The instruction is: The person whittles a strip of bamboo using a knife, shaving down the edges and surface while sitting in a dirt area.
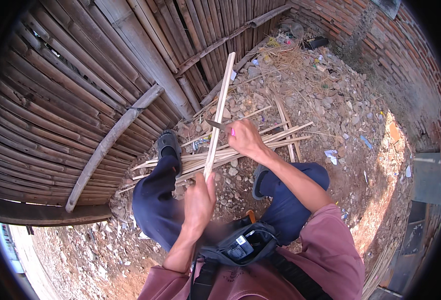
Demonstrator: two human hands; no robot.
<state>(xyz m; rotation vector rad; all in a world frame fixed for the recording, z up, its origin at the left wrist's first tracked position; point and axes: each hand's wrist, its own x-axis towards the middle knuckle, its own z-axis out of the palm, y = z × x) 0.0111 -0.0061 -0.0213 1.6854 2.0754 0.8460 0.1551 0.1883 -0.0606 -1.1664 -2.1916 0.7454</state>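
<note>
Brown bamboo wall point(55, 117) borders stony ground point(350, 115) stretching rightward; left hand point(199, 202) pinches a long pale wooden strip point(221, 102), right hand point(246, 139) clenching a dark-bladed knife point(215, 124) across it.

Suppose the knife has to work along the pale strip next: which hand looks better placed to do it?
The right hand, most likely: it grips the knife, which lies across the pale strip. The left hand is occupied, holding the strip's near end.
</note>
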